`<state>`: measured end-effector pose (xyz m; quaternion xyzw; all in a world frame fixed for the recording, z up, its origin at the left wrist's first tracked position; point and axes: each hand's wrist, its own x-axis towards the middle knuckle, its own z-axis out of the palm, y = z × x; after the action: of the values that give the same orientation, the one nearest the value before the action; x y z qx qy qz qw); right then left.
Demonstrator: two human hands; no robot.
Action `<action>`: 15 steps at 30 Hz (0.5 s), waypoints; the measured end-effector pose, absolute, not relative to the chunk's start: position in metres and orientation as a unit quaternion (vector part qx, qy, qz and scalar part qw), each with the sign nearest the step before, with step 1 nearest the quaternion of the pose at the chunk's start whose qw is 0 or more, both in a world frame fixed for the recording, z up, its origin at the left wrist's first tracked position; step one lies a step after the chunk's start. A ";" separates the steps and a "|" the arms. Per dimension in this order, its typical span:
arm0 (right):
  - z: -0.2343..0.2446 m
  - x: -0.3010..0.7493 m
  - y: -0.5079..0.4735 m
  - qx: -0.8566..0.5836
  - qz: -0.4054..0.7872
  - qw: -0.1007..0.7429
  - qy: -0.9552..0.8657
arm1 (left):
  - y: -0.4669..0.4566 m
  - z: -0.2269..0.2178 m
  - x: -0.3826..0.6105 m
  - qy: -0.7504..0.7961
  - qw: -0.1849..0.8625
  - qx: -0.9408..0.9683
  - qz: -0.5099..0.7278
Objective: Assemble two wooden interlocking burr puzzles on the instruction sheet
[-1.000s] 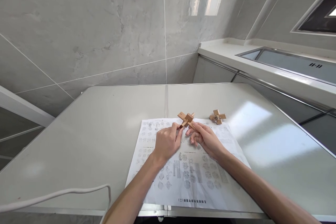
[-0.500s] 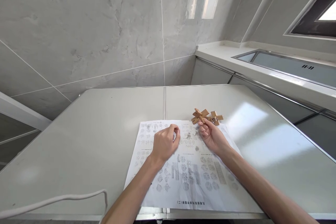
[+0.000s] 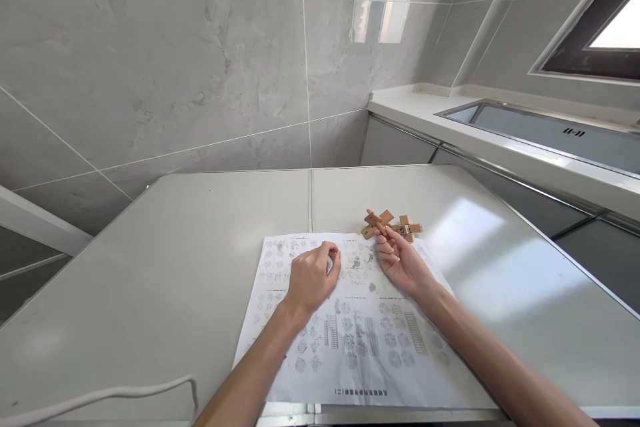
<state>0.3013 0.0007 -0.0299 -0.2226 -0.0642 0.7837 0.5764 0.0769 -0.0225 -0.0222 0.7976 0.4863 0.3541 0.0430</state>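
My right hand (image 3: 400, 263) is closed, with thumb and fingertips pinching a small wooden puzzle piece (image 3: 381, 227). Other wooden puzzle pieces (image 3: 387, 216) lie just beyond these fingers, by the far edge of the printed sheet. To their right is an interlocked wooden cluster (image 3: 410, 228) with a dark round mark on one block. My left hand (image 3: 313, 277) rests over the sheet, fingers curled in and thumb near the index finger; nothing shows in it. The large white instruction sheet (image 3: 325, 380) lies under both hands, covered in small grey diagrams, its heading upside down to me.
A pale table (image 3: 175, 280) with a centre seam carries the sheet. A white cable (image 3: 100, 397) crosses its near left corner. Grey tiled wall (image 3: 150, 67) stands behind. At right runs a white counter (image 3: 400, 103) with a sink (image 3: 530, 133).
The whole view has shifted slightly downward and left in the picture. Both hands keep nearly the same pose; the right one still pinches the wooden piece.
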 end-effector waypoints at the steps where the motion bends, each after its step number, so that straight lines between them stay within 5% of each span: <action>1: -0.029 0.300 0.000 -0.224 0.788 0.569 -0.068 | -0.023 -0.022 0.077 0.487 0.045 0.797 0.354; 15: -0.020 0.276 -0.015 -0.315 0.788 0.459 -0.262 | -0.024 -0.023 0.074 0.456 0.093 0.828 0.313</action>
<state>0.2762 -0.0154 -0.0201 -0.3154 -0.2623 0.7883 0.4587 0.0736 -0.0239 -0.0229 0.8281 0.4560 0.3127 0.0928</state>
